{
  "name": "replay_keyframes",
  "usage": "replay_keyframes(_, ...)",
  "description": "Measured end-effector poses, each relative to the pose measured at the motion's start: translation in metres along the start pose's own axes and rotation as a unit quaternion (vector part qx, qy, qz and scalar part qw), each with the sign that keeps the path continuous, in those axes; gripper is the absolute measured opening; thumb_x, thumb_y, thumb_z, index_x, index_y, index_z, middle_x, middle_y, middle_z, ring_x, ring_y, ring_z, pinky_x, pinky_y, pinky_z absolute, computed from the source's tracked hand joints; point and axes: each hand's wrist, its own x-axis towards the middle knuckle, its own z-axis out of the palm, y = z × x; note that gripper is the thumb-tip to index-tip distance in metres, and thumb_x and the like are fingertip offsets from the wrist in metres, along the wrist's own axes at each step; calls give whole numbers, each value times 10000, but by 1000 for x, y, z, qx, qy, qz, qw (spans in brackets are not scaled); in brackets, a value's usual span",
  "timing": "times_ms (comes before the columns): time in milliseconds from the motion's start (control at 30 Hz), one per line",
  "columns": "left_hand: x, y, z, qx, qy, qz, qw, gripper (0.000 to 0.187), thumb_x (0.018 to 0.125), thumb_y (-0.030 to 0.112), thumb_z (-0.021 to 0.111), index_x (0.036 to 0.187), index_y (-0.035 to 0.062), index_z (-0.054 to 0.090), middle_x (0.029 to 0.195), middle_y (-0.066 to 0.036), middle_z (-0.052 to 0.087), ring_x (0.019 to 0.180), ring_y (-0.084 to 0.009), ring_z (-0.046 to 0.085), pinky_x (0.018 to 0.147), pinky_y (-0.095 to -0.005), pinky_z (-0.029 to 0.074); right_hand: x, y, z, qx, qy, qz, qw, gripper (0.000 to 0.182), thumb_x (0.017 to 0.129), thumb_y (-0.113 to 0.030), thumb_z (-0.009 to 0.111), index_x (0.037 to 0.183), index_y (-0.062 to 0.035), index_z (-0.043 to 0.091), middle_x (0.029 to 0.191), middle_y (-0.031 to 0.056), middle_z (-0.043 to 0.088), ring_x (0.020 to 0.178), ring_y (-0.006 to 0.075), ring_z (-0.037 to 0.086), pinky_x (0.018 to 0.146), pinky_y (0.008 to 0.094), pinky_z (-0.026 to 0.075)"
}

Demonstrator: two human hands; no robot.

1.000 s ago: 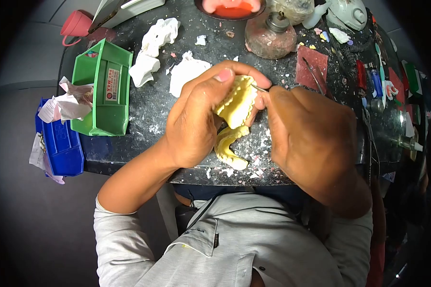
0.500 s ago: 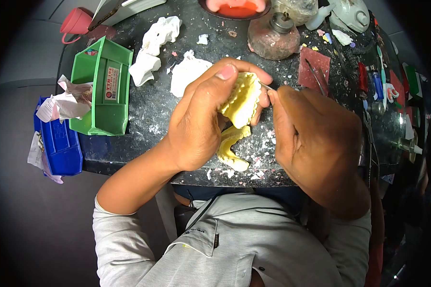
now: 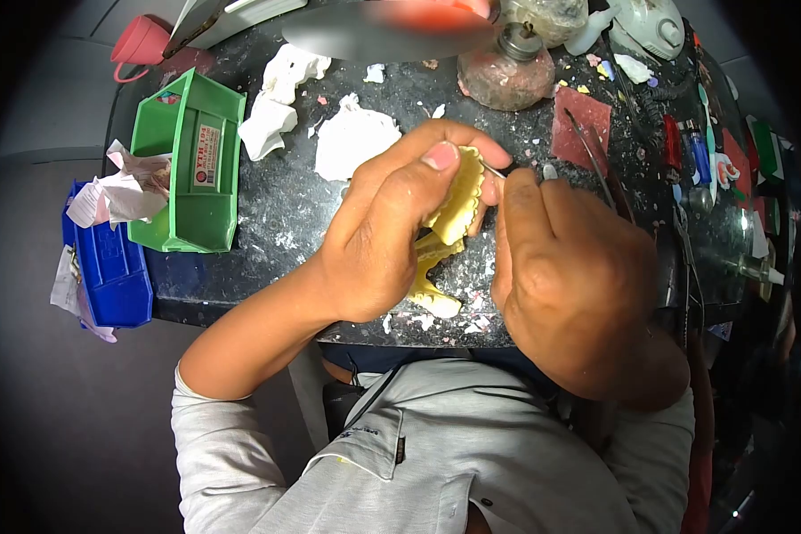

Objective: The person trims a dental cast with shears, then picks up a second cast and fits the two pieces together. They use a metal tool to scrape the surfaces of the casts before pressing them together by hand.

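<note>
Dark and strewn with pale and pinkish crumbs, the tabletop [image 3: 280, 218] spreads before us, with a green bin [image 3: 203, 211] and a blue bin [image 3: 120, 283] at its left edge, crumpled white tissue [image 3: 356, 140] nearer the middle, and a squat jar [image 3: 505, 78] and a red sheet [image 3: 571, 133] beyond our hands. Our left hand [image 3: 374, 236] is wrapped around a scalloped yellow piece [image 3: 459, 206], thumb on the near side and fingers curled behind, so that it is raised above the table and tilted, its toothed edge facing right. Our right hand [image 3: 571, 276] is clenched, pinching a thin metal tool [image 3: 495, 172] whose tip sits at that edge; whether it touches, we cannot tell. Below the raised piece, a curved yellow piece [image 3: 433, 289] lies on the table, partly hidden by our left hand. We judge the step in hand to be fine work with the tool's point along the scalloped rim. To our eye, the next move calls for a firm left hold and a short, light stroke, with the left fingertips clear of the point.
</note>
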Motion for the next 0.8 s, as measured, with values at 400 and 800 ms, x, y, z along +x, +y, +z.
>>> replay_keyframes(400,1,6,-6,39,-38,-45,998,641,1032,476,313,1253,-68,571,1096,-138,661,986,-173,632,895,-284,470,1,8,-8,46,-56,-19,997,81,824,-15,713,871,-22,648,663,78,499,568,247,581,491,395,450)
replay_keyframes(800,2,2,-7,-6,-44,-49,998,695,1052,491,307,1264,-123,555,1003,-150,670,872,-175,634,819,-286,498,4,24,-6,196,-55,36,978,44,852,18,699,864,-9,667,630,133,533,532,308,571,484,415,403)
